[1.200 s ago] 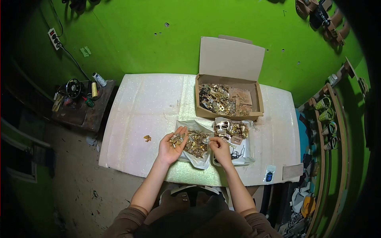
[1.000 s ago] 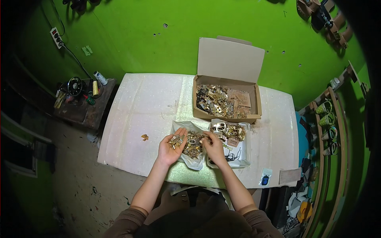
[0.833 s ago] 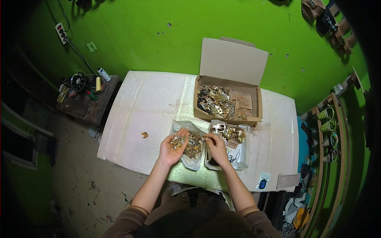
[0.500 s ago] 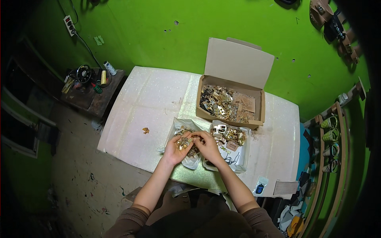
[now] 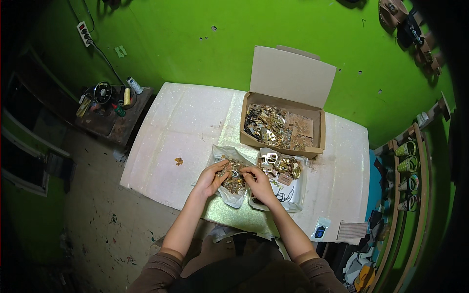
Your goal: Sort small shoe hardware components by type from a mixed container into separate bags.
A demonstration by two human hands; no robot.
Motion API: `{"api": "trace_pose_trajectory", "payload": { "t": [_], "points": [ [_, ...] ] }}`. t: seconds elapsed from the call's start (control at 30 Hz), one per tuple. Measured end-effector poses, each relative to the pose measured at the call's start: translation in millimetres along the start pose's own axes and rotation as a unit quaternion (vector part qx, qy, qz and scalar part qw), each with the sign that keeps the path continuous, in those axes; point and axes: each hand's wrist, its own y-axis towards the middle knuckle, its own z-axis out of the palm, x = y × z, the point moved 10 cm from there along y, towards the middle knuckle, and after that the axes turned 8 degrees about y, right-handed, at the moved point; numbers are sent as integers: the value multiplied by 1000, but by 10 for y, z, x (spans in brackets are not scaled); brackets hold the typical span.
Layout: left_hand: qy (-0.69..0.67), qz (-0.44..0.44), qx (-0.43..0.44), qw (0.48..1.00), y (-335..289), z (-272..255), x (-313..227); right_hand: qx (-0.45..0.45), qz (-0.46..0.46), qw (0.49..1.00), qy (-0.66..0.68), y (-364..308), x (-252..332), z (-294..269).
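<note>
A white plastic bag (image 5: 238, 200) lies spread on the table, with a heap of small gold and brown metal fittings (image 5: 233, 186) in it. Over the heap's left side is my left hand (image 5: 210, 179), fingers stretched out and thumb apart, touching the pieces. From the right comes my right hand (image 5: 260, 186), its fingertips pinched together at the heap's edge; whatever they hold is too small to make out. A pale ring-like piece (image 5: 235, 173) shows between the two hands. Beside my right hand, a white tray (image 5: 296, 207) holds buckles (image 5: 270, 158) and black cords (image 5: 283, 196).
Behind the tray stands an open cardboard box (image 5: 282, 149) full of mixed fittings. A brown scrap (image 5: 179, 160) lies on the left of the glittery table covering (image 5: 161, 127). A small packet (image 5: 320, 228) lies near the right front edge. Shoes hang on a wooden rack (image 5: 419, 195) at right.
My left hand, palm up with a handful of fittings before, has turned over and lowered onto the heap, and the handful is gone from it. My right hand has shifted slightly right.
</note>
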Motion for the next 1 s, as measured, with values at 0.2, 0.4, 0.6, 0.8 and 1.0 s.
{"api": "trace_pose_trajectory", "payload": {
  "t": [0.2,0.4,0.6,0.8,1.0],
  "points": [
    [37,8,-9,999,26,-58,-67,-11,-4,1000,22,10,-105,17],
    [241,1,-2,971,-103,106,-247,-28,55,996,59,-18,-161,38],
    [258,0,11,966,-170,165,-335,-59,52,997,29,-39,-129,21],
    [337,175,66,923,-344,291,-642,-153,-102,977,-106,-166,577,14],
    [634,273,68,720,-312,325,-516,-162,-147,905,-364,-89,482,312]
  ]
}}
